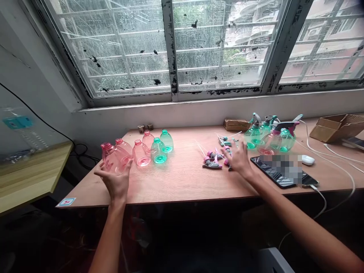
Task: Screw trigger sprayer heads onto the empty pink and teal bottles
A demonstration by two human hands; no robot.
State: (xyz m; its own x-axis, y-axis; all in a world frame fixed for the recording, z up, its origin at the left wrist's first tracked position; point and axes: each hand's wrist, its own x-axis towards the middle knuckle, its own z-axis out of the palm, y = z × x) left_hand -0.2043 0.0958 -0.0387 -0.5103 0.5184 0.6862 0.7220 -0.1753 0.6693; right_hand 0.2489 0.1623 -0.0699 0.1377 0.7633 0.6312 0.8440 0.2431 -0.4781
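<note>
1 btl (112, 156) in L hand (116, 183).

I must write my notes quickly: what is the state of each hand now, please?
Left hand: holding a pink bottle.
Right hand: open, fingers spread, at the pink-and-grey spray heads; contact cannot be told.

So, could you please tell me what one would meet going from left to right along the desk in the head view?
Sticker, left hand holding a pink bottle, open green bottles, pink spray heads, large phone, open box.
</note>
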